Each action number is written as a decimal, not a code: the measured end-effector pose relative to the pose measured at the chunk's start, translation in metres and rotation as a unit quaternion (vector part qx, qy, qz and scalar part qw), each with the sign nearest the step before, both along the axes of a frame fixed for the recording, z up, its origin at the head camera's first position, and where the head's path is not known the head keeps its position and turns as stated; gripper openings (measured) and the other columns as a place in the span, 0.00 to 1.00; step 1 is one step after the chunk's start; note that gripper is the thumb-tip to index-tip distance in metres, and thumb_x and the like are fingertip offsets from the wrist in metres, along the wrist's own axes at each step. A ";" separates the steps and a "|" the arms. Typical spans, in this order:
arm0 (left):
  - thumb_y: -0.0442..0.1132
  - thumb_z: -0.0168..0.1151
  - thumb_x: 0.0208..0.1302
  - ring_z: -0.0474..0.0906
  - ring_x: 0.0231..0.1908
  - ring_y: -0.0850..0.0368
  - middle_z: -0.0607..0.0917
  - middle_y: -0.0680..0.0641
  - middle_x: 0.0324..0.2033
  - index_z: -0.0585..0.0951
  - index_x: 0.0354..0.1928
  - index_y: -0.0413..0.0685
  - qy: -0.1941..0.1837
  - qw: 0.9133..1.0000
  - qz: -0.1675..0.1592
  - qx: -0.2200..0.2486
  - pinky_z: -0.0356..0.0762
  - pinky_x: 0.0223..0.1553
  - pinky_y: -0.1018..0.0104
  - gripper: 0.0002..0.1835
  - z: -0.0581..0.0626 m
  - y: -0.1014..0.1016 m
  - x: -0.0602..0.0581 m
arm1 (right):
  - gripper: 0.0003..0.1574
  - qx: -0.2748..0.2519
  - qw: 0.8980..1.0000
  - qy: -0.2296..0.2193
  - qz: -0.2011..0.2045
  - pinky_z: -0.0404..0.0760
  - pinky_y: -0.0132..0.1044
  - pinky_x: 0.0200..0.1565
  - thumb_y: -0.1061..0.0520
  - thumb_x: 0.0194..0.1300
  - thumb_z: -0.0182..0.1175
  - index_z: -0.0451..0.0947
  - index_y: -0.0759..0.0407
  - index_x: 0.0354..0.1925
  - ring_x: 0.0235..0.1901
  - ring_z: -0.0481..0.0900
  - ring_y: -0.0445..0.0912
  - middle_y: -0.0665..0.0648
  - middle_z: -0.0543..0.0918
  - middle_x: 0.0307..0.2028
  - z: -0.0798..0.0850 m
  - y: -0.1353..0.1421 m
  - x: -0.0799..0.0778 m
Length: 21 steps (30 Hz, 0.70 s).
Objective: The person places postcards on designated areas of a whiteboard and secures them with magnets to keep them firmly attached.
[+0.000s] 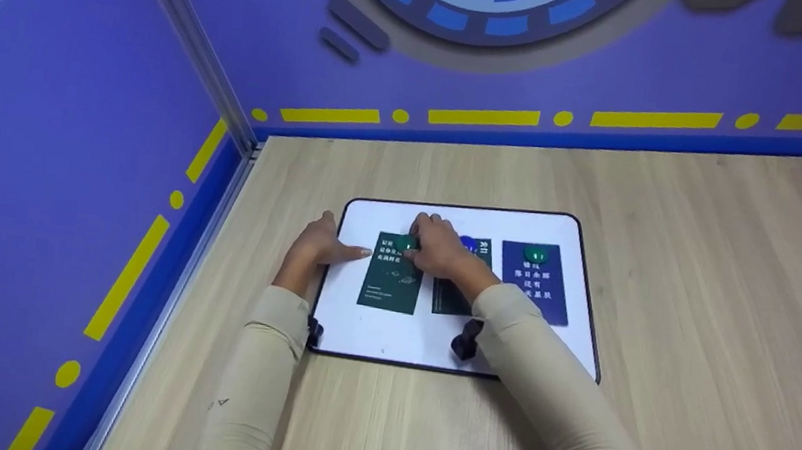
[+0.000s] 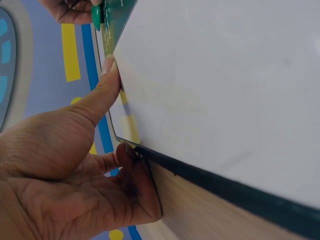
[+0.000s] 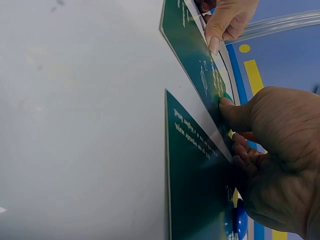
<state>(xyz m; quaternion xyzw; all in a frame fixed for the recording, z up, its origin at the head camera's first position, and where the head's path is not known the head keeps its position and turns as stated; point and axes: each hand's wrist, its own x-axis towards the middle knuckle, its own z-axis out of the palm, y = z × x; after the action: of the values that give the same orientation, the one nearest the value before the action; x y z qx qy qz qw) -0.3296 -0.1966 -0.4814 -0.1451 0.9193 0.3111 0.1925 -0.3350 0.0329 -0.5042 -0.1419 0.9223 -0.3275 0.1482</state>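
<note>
A whiteboard (image 1: 380,337) with a dark rim lies on the wooden table. On its left part is a dark green card (image 1: 388,288) with white print. My right hand (image 1: 440,248) holds a round green magnet (image 1: 406,244) at the card's top between thumb and fingers. My left hand (image 1: 319,244) is at the board's left edge. In the left wrist view its straight thumb (image 2: 107,80) rests on the board at the card's edge, and the other fingers lie outside the rim. A second green card (image 1: 446,302) under a blue magnet (image 1: 469,243) is partly hidden by my right wrist.
On the board's right side, a green magnet (image 1: 536,255) sits on a dark blue card (image 1: 553,310). The wooden table (image 1: 725,292) extends around the board. A purple wall (image 1: 75,165) stands at the left, and another patterned wall (image 1: 660,73) runs along the back.
</note>
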 end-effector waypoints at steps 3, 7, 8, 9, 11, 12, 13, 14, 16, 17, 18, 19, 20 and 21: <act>0.57 0.78 0.64 0.51 0.85 0.36 0.52 0.34 0.86 0.40 0.87 0.41 0.000 1.000 -0.006 -0.002 0.53 0.84 0.42 0.67 0.000 -0.001 0.000 | 0.26 0.004 1.000 0.003 -0.001 0.76 0.52 0.72 0.52 0.78 0.64 0.71 0.57 0.68 0.61 0.73 0.54 0.60 0.77 0.61 0.001 -0.001 0.000; 0.57 0.77 0.64 0.49 0.86 0.37 0.51 0.35 0.86 0.40 0.87 0.41 -0.005 1.000 -0.011 0.002 0.51 0.85 0.43 0.67 -0.001 -0.003 0.001 | 0.25 0.010 1.000 0.004 0.001 0.76 0.51 0.72 0.52 0.79 0.63 0.71 0.57 0.67 0.61 0.73 0.53 0.60 0.77 0.61 0.000 -0.002 0.001; 0.57 0.77 0.64 0.48 0.86 0.37 0.51 0.35 0.86 0.40 0.87 0.41 -0.006 1.000 -0.011 0.001 0.51 0.85 0.43 0.67 -0.001 -0.003 0.000 | 0.25 0.010 1.000 0.004 0.002 0.75 0.52 0.72 0.52 0.79 0.63 0.71 0.57 0.67 0.62 0.73 0.54 0.60 0.76 0.61 0.000 -0.002 0.002; 0.57 0.77 0.64 0.48 0.86 0.37 0.50 0.35 0.86 0.40 0.87 0.41 -0.005 1.000 -0.011 0.001 0.50 0.85 0.43 0.67 -0.002 -0.003 0.000 | 0.25 0.009 1.000 0.005 0.004 0.75 0.52 0.72 0.52 0.79 0.63 0.71 0.57 0.67 0.62 0.73 0.54 0.60 0.76 0.61 0.000 -0.002 0.002; 0.57 0.78 0.64 0.47 0.86 0.37 0.50 0.35 0.86 0.40 0.87 0.41 -0.007 1.000 -0.009 0.003 0.49 0.85 0.44 0.67 -0.003 -0.004 0.000 | 0.25 0.009 1.000 0.007 0.004 0.75 0.52 0.72 0.52 0.79 0.63 0.71 0.57 0.67 0.62 0.73 0.54 0.60 0.76 0.61 -0.002 -0.002 0.002; 0.57 0.78 0.63 0.47 0.86 0.37 0.50 0.35 0.86 0.40 0.87 0.41 -0.007 1.000 -0.008 0.003 0.49 0.85 0.44 0.67 -0.003 -0.004 0.000 | 0.25 0.010 1.000 0.008 0.004 0.75 0.52 0.72 0.52 0.79 0.63 0.71 0.57 0.67 0.62 0.73 0.54 0.60 0.76 0.61 -0.002 -0.002 0.003; 0.57 0.78 0.63 0.47 0.86 0.37 0.50 0.35 0.86 0.40 0.87 0.42 -0.008 1.000 -0.006 0.004 0.49 0.85 0.44 0.67 -0.004 -0.003 0.000 | 0.25 0.010 1.000 0.010 0.002 0.75 0.52 0.72 0.52 0.79 0.63 0.71 0.57 0.67 0.62 0.73 0.54 0.60 0.76 0.61 -0.003 -0.002 0.003; 0.56 0.78 0.63 0.47 0.86 0.37 0.50 0.35 0.86 0.40 0.87 0.42 -0.008 1.000 -0.005 0.005 0.49 0.85 0.43 0.67 -0.004 -0.003 -0.001 | 0.25 0.010 1.000 0.011 0.001 0.75 0.52 0.72 0.52 0.79 0.63 0.71 0.57 0.67 0.62 0.73 0.54 0.60 0.76 0.61 -0.003 -0.002 0.003; 0.56 0.78 0.63 0.48 0.86 0.37 0.50 0.36 0.86 0.40 0.87 0.42 -0.008 1.000 -0.004 0.007 0.50 0.85 0.43 0.67 -0.005 -0.003 -0.001 | 0.25 0.009 1.000 0.014 -0.004 0.75 0.52 0.72 0.52 0.78 0.64 0.71 0.56 0.67 0.62 0.73 0.54 0.59 0.76 0.61 -0.004 -0.002 0.004; 0.56 0.78 0.63 0.48 0.86 0.37 0.50 0.36 0.86 0.40 0.87 0.42 -0.008 1.000 -0.003 0.008 0.50 0.85 0.43 0.67 -0.005 -0.003 -0.001 | 0.25 0.010 1.000 0.016 -0.004 0.75 0.52 0.72 0.52 0.78 0.64 0.71 0.56 0.67 0.62 0.73 0.54 0.59 0.76 0.61 -0.004 -0.002 0.004; 0.56 0.78 0.63 0.48 0.86 0.37 0.50 0.36 0.86 0.40 0.87 0.42 -0.007 1.000 -0.003 0.007 0.50 0.85 0.43 0.67 -0.004 -0.002 -0.001 | 0.25 0.009 1.000 0.017 -0.004 0.75 0.53 0.73 0.53 0.78 0.64 0.71 0.56 0.67 0.62 0.73 0.54 0.59 0.76 0.61 -0.004 -0.002 0.004; 0.56 0.78 0.63 0.48 0.86 0.37 0.50 0.36 0.86 0.40 0.87 0.42 -0.005 1.000 -0.003 0.006 0.50 0.85 0.43 0.67 -0.004 -0.002 -0.001 | 0.25 0.008 1.000 0.020 -0.003 0.75 0.53 0.72 0.53 0.79 0.63 0.71 0.57 0.67 0.62 0.73 0.54 0.60 0.76 0.61 -0.003 -0.002 0.003; 0.56 0.78 0.63 0.49 0.86 0.37 0.50 0.36 0.86 0.40 0.87 0.42 -0.002 1.000 -0.004 0.005 0.50 0.85 0.43 0.67 -0.003 -0.002 -0.001 | 0.25 0.008 1.000 0.022 -0.003 0.75 0.53 0.72 0.53 0.79 0.63 0.71 0.56 0.68 0.62 0.73 0.54 0.60 0.76 0.61 -0.003 -0.001 0.003; 0.56 0.78 0.63 0.49 0.86 0.37 0.51 0.36 0.86 0.41 0.87 0.42 0.002 1.000 -0.006 0.004 0.51 0.85 0.43 0.67 -0.002 -0.001 -0.002 | 0.25 0.008 1.000 0.026 -0.003 0.75 0.53 0.72 0.53 0.79 0.63 0.71 0.57 0.67 0.62 0.73 0.54 0.60 0.76 0.61 -0.002 -0.001 0.003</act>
<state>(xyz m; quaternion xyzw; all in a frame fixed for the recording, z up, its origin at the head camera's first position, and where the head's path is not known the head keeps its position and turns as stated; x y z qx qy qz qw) -0.3314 -0.1980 -0.4836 -0.1386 0.9193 0.3136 0.1934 -0.3322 0.0321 -0.5067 -0.1459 0.9288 -0.3170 0.1245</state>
